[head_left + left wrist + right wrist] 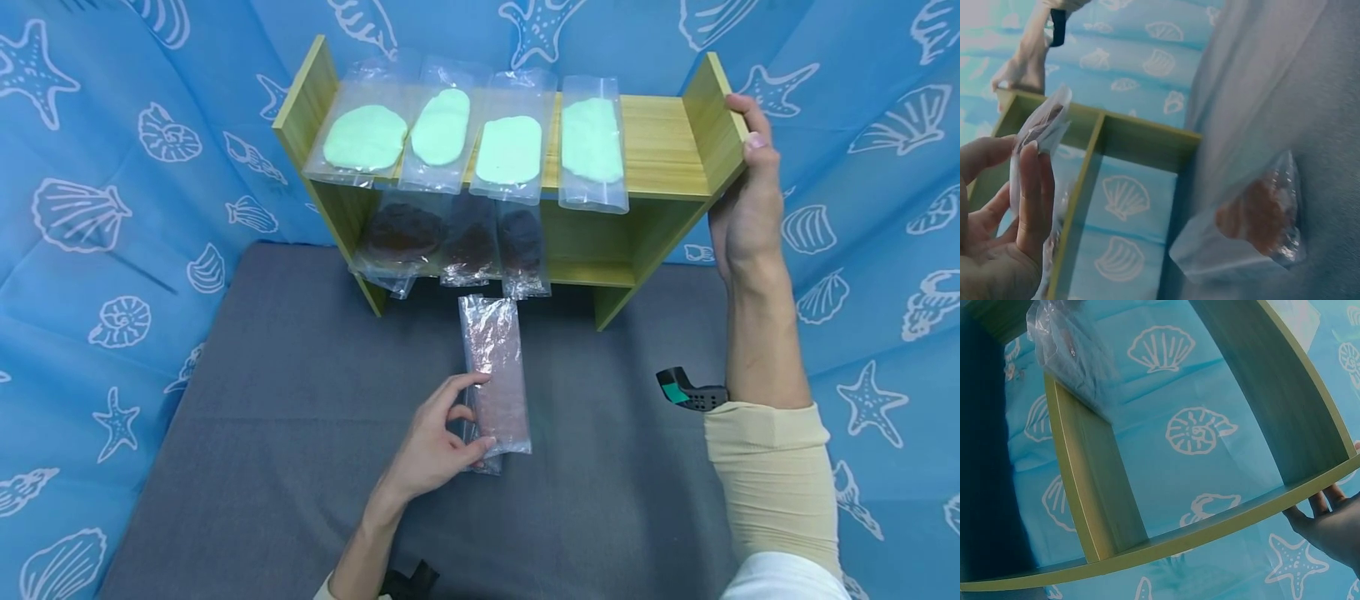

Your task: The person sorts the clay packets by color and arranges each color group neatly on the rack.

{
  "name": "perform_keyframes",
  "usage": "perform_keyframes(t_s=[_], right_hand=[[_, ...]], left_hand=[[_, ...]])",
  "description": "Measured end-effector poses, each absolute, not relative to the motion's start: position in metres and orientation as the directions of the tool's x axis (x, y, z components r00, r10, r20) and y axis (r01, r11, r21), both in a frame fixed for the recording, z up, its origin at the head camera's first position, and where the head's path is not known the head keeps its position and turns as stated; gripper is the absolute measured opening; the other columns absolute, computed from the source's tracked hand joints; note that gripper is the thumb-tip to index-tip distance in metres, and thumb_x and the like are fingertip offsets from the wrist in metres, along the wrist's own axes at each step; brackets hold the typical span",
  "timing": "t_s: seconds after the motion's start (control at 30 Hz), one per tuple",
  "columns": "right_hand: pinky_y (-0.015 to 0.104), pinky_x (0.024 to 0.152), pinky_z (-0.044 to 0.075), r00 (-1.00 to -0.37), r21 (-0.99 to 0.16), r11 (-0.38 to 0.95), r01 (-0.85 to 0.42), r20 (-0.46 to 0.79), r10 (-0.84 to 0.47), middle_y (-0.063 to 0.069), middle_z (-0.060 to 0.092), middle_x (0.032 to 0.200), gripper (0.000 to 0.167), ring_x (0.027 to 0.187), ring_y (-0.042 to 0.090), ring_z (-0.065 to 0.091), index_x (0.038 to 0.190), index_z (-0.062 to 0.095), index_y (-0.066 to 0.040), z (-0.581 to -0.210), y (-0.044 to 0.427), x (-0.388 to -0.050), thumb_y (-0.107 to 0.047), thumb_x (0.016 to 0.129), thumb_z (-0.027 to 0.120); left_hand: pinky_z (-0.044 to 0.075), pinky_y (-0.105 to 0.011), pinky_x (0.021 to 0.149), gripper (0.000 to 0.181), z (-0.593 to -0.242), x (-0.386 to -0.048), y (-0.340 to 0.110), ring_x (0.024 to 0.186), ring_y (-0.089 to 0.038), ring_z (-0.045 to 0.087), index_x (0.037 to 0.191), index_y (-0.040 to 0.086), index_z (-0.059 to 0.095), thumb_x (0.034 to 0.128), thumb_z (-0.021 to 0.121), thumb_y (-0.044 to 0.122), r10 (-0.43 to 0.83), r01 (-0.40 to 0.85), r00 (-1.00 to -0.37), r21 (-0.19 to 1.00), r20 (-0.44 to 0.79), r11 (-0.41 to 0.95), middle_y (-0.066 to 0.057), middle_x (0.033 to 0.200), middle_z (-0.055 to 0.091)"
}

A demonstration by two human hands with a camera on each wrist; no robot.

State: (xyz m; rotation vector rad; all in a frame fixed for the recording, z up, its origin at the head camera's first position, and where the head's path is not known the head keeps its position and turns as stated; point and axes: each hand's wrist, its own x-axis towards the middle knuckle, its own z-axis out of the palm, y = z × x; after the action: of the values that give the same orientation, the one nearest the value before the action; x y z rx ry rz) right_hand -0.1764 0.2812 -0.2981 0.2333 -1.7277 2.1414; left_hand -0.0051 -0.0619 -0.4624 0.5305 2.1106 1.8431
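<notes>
My left hand (435, 442) pinches a flat clear plastic bag (504, 379) with pinkish-brown contents, in front of a wooden shelf (663, 146). In the left wrist view the bag (1041, 134) stands nearly edge-on between thumb and fingers. Beneath it, a second clear bag (1254, 219) with a reddish-brown piece lies on the grey cloth, mostly hidden in the head view. My right hand (750, 200) grips the upper edge of the shelf's right side panel. In the right wrist view its fingers (1317, 503) touch the panel's outer side.
Several clear bags with pale green slabs (510, 150) lie in a row on the upper tier. Bags with dark brown pieces (405, 233) sit on the lower tier, overhanging its front. Grey cloth (300, 467) covers the table, and a blue seashell curtain (120, 217) hangs around it.
</notes>
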Motion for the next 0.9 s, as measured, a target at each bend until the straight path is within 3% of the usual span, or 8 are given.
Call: perform_keyframes(t_s=[0.27,0.5,0.77,0.9], right_hand=[[0.036,0.085,0.039,-0.918,-0.909,-0.168,-0.381,0.349,0.19,0.014,0.042,0.132,0.048,0.105,0.025,0.046,0.137,0.055,-0.021,-0.298,0.282,-0.176,-0.028,0.093,0.036],[0.037,0.086,0.038,-0.919,-0.911,-0.168,-0.376,0.344,0.193,0.013,0.042,0.132,0.048,0.105,0.025,0.046,0.136,0.055,-0.021,-0.298,0.282,-0.175,-0.028,0.093,0.035],[0.035,0.085,0.039,-0.92,-0.912,-0.164,-0.376,0.346,0.183,0.014,0.042,0.13,0.047,0.104,0.025,0.046,0.137,0.053,-0.019,-0.298,0.281,-0.176,-0.028,0.094,0.036],[0.034,0.084,0.04,-0.915,-0.907,-0.16,-0.388,0.359,0.183,0.015,0.043,0.13,0.047,0.103,0.025,0.046,0.137,0.053,-0.019,-0.298,0.281,-0.176,-0.027,0.094,0.035]], left_hand=[[0.046,-0.026,0.041,0.076,-0.45,-0.014,-0.049,0.063,-0.016,0.058,0.147,0.02,0.042,0.084,0.076,-0.004,0.476,0.156,-0.876,0.98,0.081,0.122,-0.003,0.141,0.043],[0.055,-0.029,0.054,0.077,-0.441,-0.027,-0.039,0.086,-0.022,0.062,0.147,0.022,0.042,0.0826,0.075,-0.006,0.49,0.26,-0.854,0.96,0.177,0.106,-0.001,0.144,0.043],[0.057,-0.036,0.065,0.073,-0.433,-0.048,-0.03,0.076,-0.01,0.063,0.144,0.013,0.045,0.0808,0.077,-0.005,0.5,0.334,-0.836,0.933,0.228,0.134,-0.008,0.128,0.052],[0.057,-0.041,0.066,0.072,-0.425,-0.062,-0.022,0.076,-0.01,0.063,0.144,0.012,0.045,0.0811,0.077,-0.004,0.49,0.36,-0.837,0.919,0.243,0.161,-0.009,0.13,0.052]])
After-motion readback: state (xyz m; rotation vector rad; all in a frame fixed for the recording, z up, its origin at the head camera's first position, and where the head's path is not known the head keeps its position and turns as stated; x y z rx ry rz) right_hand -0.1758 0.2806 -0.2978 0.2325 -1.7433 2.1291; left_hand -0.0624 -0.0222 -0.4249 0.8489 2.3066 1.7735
